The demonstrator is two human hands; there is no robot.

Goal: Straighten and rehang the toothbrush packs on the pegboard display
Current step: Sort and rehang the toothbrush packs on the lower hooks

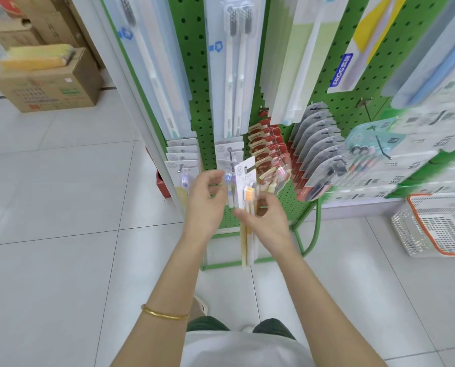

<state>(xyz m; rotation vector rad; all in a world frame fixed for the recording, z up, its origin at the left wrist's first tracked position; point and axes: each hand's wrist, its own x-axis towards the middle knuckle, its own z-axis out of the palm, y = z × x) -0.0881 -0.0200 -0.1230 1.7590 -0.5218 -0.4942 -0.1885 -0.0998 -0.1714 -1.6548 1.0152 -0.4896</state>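
Toothbrush pack with orange bristles is being held free of the peg, tilting just below and right of it, low on the green pegboard. The right hand is gripping its middle, fingers curling round. The left hand is hovering half-curled beside the peg's hung packs, its hold unclear. Rehanging seems underway; next, the pack's hang hole needs lining up with the peg's tip.

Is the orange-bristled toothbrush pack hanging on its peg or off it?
Off, it seems: the right hand holds the pack tilted beside the peg.
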